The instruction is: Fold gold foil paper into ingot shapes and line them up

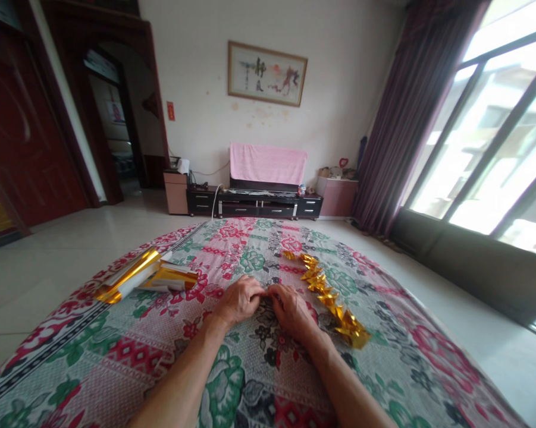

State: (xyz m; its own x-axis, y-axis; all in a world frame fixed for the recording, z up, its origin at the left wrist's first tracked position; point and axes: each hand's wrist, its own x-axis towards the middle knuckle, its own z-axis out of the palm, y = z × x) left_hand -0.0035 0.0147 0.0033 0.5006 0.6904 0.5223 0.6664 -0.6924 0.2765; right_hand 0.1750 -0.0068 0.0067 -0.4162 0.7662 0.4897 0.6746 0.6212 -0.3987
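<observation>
Over the middle of the patterned cloth, my left hand and my right hand meet at the fingertips. Both have their fingers curled and pinched together, and whatever lies between them is too small or hidden to make out. Just right of my right hand runs a row of folded gold foil pieces, set close together in a slanting line. Left of my left hand lie sheets of gold foil paper with white undersides, one curled into a roll.
A floral cloth in red, green and grey covers the rounded surface under my hands. Beyond it stands a low black TV cabinet with a pink cloth draped above. Tall windows and a purple curtain are on the right.
</observation>
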